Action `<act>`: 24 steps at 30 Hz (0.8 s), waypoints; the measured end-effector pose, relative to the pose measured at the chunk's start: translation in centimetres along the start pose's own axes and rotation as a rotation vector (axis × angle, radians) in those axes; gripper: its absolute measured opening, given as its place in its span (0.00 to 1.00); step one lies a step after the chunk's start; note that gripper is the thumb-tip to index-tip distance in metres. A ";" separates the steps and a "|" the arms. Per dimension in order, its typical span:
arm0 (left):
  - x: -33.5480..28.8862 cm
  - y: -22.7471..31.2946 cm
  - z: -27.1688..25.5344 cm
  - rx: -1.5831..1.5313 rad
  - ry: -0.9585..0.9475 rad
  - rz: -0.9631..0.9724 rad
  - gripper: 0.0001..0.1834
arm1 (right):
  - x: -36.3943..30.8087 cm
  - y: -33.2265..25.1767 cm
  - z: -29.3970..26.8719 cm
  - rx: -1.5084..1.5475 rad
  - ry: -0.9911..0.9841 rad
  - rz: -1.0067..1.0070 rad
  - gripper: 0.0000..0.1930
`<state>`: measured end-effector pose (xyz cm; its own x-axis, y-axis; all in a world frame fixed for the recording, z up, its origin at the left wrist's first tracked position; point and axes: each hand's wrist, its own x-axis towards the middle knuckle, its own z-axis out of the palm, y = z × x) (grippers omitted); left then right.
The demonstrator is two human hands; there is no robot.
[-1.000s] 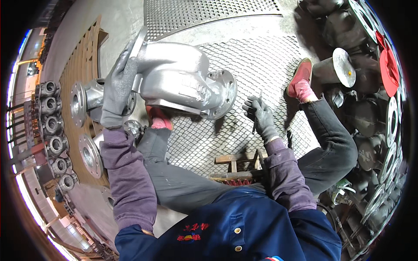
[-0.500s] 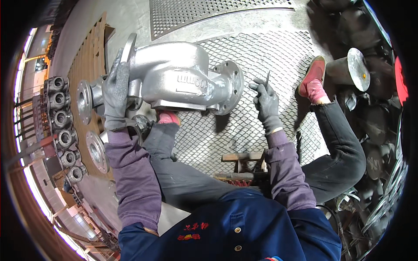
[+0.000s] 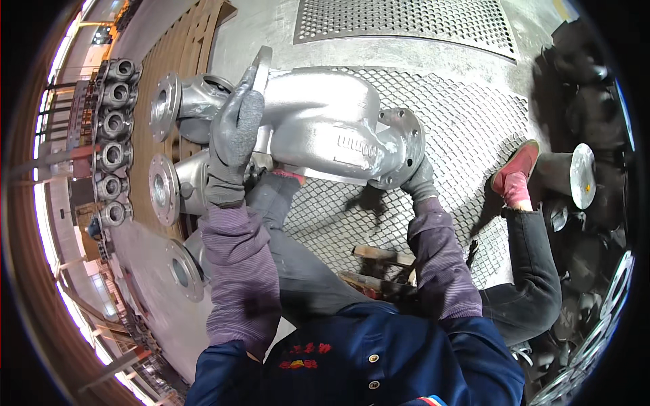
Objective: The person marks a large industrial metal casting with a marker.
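A silver-painted metal valve body (image 3: 321,125) with round bolt-hole flanges is held up in front of me, tilted, above the mesh floor plate. My left hand (image 3: 235,128), in a grey work glove, is pressed against its upper left flange (image 3: 263,68), with the fingers pointing upward along it. My right hand (image 3: 422,181), also gloved, grips the right flange (image 3: 408,145) from its lower near side. The right fingers are mostly hidden behind the flange, and the thin blade-like tool does not show now.
Several similar flanged castings (image 3: 162,186) stand at my left by a brown slatted pallet (image 3: 183,40). Farther left is a row of castings (image 3: 112,157). The mesh plate (image 3: 467,128) lies underfoot, a perforated sheet (image 3: 406,24) beyond. A flanged pipe piece (image 3: 581,177) sits beside my right foot.
My right hand has come from the space right of the valve body to grip its right flange. The view has shifted, so everything appears farther right. The left hand stays against the upper flange.
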<state>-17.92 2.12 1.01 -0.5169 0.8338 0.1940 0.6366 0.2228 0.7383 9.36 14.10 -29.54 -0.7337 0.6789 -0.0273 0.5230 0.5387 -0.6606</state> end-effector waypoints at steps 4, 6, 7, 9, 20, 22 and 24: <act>-1.6 0.3 0.0 0.139 0.044 0.068 0.24 | -2.0 -1.9 -0.9 0.303 -0.038 0.386 0.32; -1.4 -0.4 0.2 0.033 0.017 0.051 0.24 | -2.8 -2.8 -0.9 0.564 0.069 0.361 0.18; -1.4 -0.8 0.5 0.007 -0.005 0.011 0.24 | -3.6 -2.7 -1.4 1.228 0.213 0.488 0.19; -1.5 -1.6 1.4 -0.021 -0.056 -0.019 0.25 | -5.8 -2.1 -3.1 1.236 0.312 0.552 0.23; -6.4 -2.3 12.1 -0.322 -0.106 -0.445 0.25 | -8.9 7.7 -14.6 0.976 0.620 0.533 0.17; -6.8 -1.5 14.1 -0.721 0.023 -0.600 0.25 | -10.0 8.6 -15.5 0.575 0.573 0.474 0.17; -6.9 -0.1 14.5 -0.878 0.019 -0.508 0.25 | -10.9 8.8 -16.1 0.447 0.532 0.495 0.17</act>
<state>-6.09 3.67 -9.80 -0.6233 0.7338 -0.2704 -0.3025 0.0926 0.9486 28.98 19.48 -22.99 -0.1057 0.9885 -0.1085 0.4270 -0.0534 -0.9027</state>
